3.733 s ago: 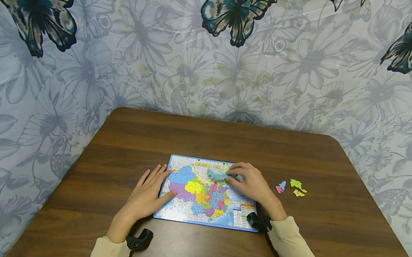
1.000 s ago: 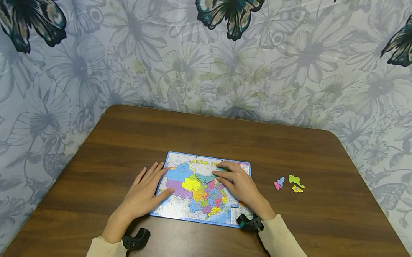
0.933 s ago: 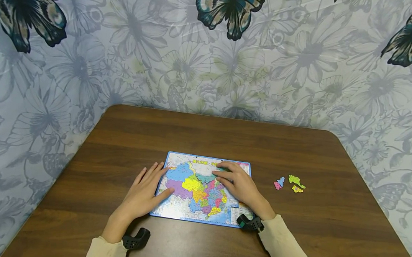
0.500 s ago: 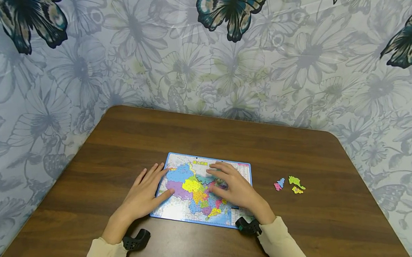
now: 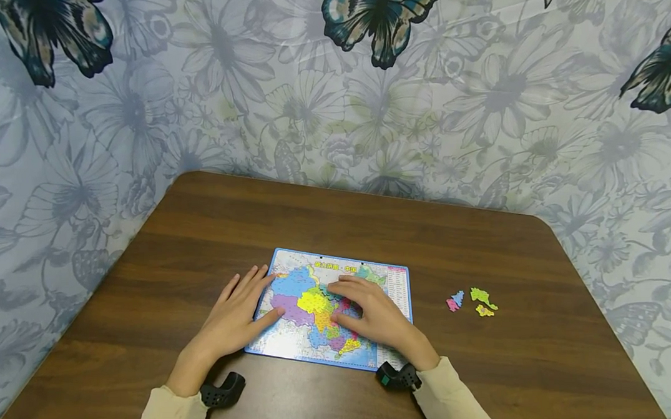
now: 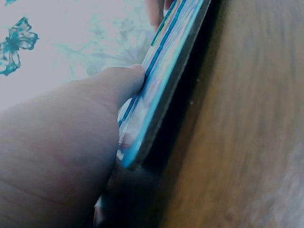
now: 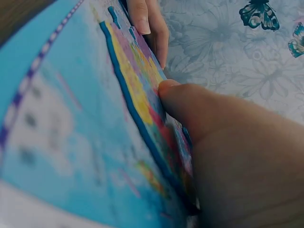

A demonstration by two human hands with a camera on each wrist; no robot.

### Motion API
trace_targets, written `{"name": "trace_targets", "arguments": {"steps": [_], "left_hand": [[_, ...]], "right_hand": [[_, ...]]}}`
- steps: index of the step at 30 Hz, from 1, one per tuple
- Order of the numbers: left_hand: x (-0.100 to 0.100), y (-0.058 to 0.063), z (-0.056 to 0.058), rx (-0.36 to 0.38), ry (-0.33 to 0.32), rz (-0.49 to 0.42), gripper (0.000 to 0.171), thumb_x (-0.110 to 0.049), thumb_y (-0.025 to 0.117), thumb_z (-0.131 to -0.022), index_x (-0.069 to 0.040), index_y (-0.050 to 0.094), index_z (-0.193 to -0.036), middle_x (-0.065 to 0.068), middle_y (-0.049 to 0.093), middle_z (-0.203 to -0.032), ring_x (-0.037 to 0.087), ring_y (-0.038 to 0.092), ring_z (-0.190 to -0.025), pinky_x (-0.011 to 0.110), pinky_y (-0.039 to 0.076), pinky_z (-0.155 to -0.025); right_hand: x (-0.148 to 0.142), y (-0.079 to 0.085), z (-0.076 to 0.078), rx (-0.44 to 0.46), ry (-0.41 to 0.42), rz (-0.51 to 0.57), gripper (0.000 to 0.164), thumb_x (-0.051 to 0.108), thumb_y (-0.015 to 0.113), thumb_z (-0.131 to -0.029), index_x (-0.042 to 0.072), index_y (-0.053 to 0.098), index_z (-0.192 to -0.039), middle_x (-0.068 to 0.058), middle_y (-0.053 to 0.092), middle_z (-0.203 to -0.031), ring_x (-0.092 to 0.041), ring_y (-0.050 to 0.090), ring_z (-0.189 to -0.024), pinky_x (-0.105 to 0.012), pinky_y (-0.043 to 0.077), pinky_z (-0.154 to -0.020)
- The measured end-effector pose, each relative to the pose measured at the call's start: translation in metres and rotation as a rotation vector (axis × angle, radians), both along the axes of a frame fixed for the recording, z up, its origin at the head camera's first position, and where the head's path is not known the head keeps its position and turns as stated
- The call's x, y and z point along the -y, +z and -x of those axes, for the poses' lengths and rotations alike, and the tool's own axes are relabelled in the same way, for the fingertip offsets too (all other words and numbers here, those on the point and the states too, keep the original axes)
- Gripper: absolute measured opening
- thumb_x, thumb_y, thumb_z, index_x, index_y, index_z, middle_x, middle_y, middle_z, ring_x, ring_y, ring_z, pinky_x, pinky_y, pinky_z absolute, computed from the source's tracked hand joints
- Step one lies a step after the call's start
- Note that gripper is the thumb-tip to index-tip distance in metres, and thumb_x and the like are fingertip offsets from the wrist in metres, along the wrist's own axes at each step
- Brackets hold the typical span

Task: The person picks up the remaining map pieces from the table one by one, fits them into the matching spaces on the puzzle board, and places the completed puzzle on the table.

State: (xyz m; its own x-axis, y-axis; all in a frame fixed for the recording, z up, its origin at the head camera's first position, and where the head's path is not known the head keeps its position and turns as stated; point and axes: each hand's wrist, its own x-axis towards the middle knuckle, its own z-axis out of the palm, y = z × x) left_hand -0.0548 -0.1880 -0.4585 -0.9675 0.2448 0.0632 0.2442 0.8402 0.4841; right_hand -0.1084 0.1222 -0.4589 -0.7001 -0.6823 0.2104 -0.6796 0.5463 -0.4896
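A map jigsaw board (image 5: 285,342) with a blue rim and coloured pieces lies on the table. My left hand (image 5: 225,327) rests flat at its left edge, fingers spread and thumb (image 6: 128,80) on the board's face. Over the right half of the map is my right hand (image 5: 376,314), fingers nearly straight and thumb (image 7: 178,95) apart from them. Its fingertips are by the teal piece (image 5: 324,289) along the map's top, while its palm hides much of the eastern map. A purple piece (image 5: 288,313) and a yellow piece (image 5: 312,300) sit on the left side.
Right of the board lie several loose pieces: a blue one (image 5: 458,297), a pink one (image 5: 451,305), a green one (image 5: 482,297) and a yellow one (image 5: 484,310). Behind the brown table (image 5: 336,216) hangs a flowered cloth (image 5: 309,123) with butterflies.
Earlier the right hand pinched the teal piece at the map's upper right; now that piece lies in the map. The right hand has shifted left with its fingers spread. The left hand stayed.
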Motion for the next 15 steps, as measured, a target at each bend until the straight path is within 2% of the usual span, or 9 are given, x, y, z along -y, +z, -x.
{"name": "trace_targets", "arguments": {"steps": [6,15], "left_hand": [[-0.0006,0.0018,-0.0007,-0.015,-0.002,-0.004,0.076,-0.053,0.062,-0.097,-0.009,0.043,-0.157,0.017,0.032,-0.167,0.037,0.023,-0.157,0.06,0.01,-0.127],[0.0008,-0.0013,0.0023,0.004,-0.013,0.005,0.078,-0.055,0.062,-0.098,-0.009,0.041,-0.158,0.016,0.029,-0.169,0.035,0.02,-0.158,0.057,0.008,-0.127]], "right_hand": [[-0.0007,-0.0015,0.0006,-0.023,0.015,-0.007,0.051,0.044,0.073,-0.095,0.022,0.066,-0.14,0.007,0.063,-0.145,-0.018,0.047,-0.145,-0.051,0.039,-0.119],[-0.0019,-0.0014,0.0007,-0.024,0.037,-0.034,0.049,0.044,0.07,-0.098,0.022,0.065,-0.142,0.01,0.058,-0.15,-0.017,0.041,-0.15,-0.052,0.036,-0.121]]}}
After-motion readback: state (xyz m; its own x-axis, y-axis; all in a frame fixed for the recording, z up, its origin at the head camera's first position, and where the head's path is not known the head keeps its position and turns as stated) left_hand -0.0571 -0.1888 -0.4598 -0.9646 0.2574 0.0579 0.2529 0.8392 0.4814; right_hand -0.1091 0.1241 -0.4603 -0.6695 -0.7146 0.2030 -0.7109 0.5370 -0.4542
